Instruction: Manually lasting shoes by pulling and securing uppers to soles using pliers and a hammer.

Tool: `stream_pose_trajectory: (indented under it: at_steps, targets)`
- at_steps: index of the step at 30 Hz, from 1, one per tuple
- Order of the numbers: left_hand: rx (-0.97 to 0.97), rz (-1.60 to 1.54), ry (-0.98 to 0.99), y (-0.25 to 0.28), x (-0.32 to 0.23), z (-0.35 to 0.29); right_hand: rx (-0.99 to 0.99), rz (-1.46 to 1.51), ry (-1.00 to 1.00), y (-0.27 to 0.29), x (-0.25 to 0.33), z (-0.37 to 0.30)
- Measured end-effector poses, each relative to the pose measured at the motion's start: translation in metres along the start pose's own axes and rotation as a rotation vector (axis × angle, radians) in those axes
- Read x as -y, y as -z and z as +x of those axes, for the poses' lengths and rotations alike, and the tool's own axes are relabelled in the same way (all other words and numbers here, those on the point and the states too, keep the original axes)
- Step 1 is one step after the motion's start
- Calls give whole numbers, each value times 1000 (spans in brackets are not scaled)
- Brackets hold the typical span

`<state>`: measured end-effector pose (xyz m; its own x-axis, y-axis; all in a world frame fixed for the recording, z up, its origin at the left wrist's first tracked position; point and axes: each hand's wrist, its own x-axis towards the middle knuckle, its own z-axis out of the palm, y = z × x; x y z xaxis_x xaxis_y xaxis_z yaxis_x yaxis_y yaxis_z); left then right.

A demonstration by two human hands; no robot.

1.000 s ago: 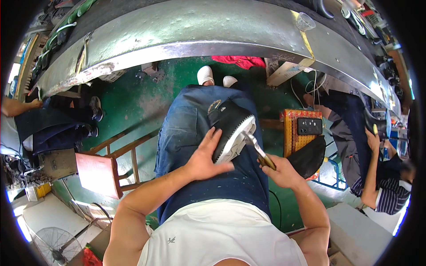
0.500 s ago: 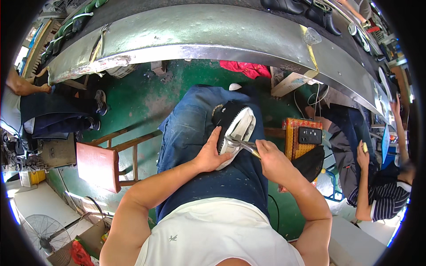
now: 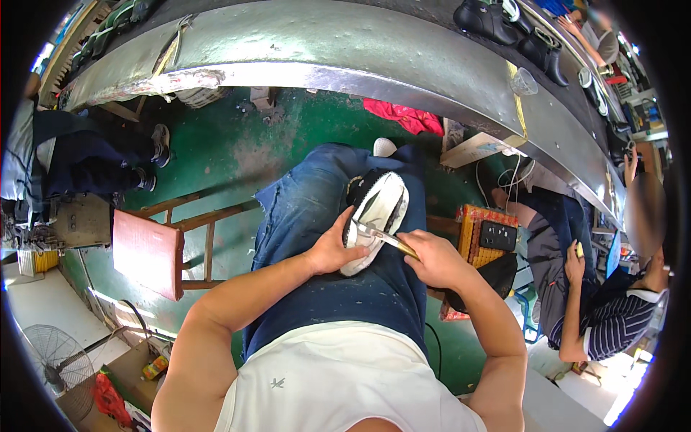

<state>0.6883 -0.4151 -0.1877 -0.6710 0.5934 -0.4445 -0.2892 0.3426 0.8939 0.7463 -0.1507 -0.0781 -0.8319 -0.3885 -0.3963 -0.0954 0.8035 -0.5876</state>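
Note:
A shoe with a black upper and a pale underside (image 3: 391, 201) lies upside down across my thighs, its toothed white edge showing. My left hand (image 3: 332, 247) grips its near left side, with the thumb laid over the underside. In my right hand (image 3: 435, 258) is a pair of metal pincers (image 3: 389, 240) with yellowish handles. The pincers' jaws rest at the shoe's left edge, close to my left fingers. Whether the jaws bite on anything is too small to tell.
Ahead runs a long metal-edged bench (image 3: 317, 75) with black boots (image 3: 486, 21) on it. A brown-topped stool (image 3: 147, 252) stands left. On the right, a phone (image 3: 498, 234) lies on an orange woven seat (image 3: 468, 223). A co-worker in a striped shirt (image 3: 619, 324) sits farther right.
The pincers have shifted from the middle of the shoe's underside to its left edge, and my right hand has moved slightly left with them. My left hand still holds the shoe.

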Motion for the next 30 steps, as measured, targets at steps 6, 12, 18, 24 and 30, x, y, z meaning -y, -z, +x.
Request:
stream_pose_trajectory:
  at_steps: [6,12,18,24,30]
  targets:
    - [1,70,25,-5,-8,-3,-93,-37,-11,7,7,1]
    - [-47,376,-22,-15,-28,-9,479,-96,-281,67,20,37]
    - [85,263,-17,0,-21,-10,497,-186,-201,75,29,52]
    - [-79,-979,168,6,-11,8,151,0,19,16,-9,46]
    - [-443,-227,252,-13,-15,33,-225,13,11,-42,-1,34]
